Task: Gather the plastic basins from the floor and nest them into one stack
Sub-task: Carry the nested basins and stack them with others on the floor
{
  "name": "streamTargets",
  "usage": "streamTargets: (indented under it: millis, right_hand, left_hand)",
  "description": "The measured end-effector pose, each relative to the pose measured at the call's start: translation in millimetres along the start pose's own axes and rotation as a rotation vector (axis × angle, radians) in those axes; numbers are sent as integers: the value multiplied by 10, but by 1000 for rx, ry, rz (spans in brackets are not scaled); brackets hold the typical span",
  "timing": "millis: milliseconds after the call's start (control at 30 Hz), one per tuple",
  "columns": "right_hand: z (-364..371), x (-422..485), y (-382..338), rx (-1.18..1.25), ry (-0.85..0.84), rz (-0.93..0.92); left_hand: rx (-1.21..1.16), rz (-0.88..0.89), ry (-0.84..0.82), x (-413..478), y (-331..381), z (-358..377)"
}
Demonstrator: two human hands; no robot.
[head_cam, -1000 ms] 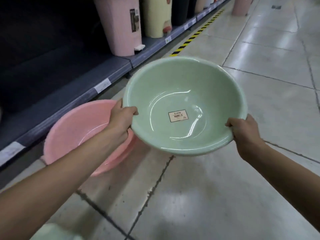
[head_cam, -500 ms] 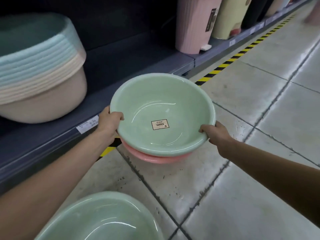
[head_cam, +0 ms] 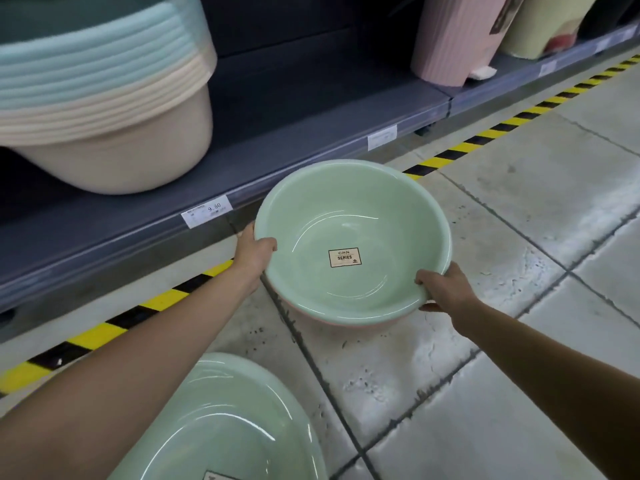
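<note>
A pale green basin (head_cam: 381, 220) with a small label in its bottom sits nested inside a pink basin (head_cam: 346, 326), of which only a thin strip shows under the green rim. My left hand (head_cam: 254, 251) grips the green basin's left rim, thumb inside. My right hand (head_cam: 446, 289) grips its near right rim. A second green basin (head_cam: 221, 420) lies on the floor at the bottom of the view, partly cut off and partly behind my left forearm.
A low dark shelf (head_cam: 311, 140) runs along the left with price tags on its edge. On it stand a stack of large beige and blue tubs (head_cam: 104, 98) and pink and cream bins (head_cam: 457, 36). Yellow-black tape (head_cam: 485, 133) marks the tiled floor.
The green basin I hold has gone from beside the pink basin down into it. The view has swung left, bringing the tubs and the second green basin into sight.
</note>
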State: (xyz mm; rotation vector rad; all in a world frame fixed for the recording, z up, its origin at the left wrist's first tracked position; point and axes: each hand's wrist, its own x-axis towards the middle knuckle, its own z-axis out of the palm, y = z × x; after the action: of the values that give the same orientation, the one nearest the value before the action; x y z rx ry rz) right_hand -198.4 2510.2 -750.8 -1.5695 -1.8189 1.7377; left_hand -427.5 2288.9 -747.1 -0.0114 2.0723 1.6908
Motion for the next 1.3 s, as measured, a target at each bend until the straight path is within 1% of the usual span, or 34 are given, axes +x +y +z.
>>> streamTargets:
  millis: [67,167,233,367,467,600,733,800,900,1067,1200,1300]
  right_hand:
    - [8,51,6,33,-11,-22]
    - [36,69,29,161,-15,-20]
    - [40,39,37,241,-23,-25]
    - [-36,-122,-51,333,-72,-71]
    - [-73,-341,-260,352,-127,-129]
    - [40,-845,-488,342,-255,-227]
    - [224,-1510,-499,296,-398,-245]
    - [331,-1825,-390,268,-460,-232]
    - [473,-2228,-124,217,-534,-188]
    - [615,-2575,373,86,-670,-163]
    - [625,-2640,645,-36,-727,-129]
    - [608,-2586,828,-115,-715,-94]
  left_hand:
    - [-35,-34,-6,12,-57,13]
    - [-93,-128,10,50,-125,19]
    - [-110,-153,23,-29,-97,25]
    - [-195,-122,53,-381,45,-53]
    - [-257,-60,94,-756,192,-313]
    - [-289,26,251,-1495,433,-840]
    - [-268,10,402,-2334,459,-1455]
    - [-233,-3,461,-2758,340,-1741]
    - [-185,-72,565,-3336,55,-2082]
    - [-125,-166,705,-3986,-515,-2382]
    - [-101,-243,726,-4229,-968,-2372]
    - [-107,-299,695,-4255,-1265,-2292]
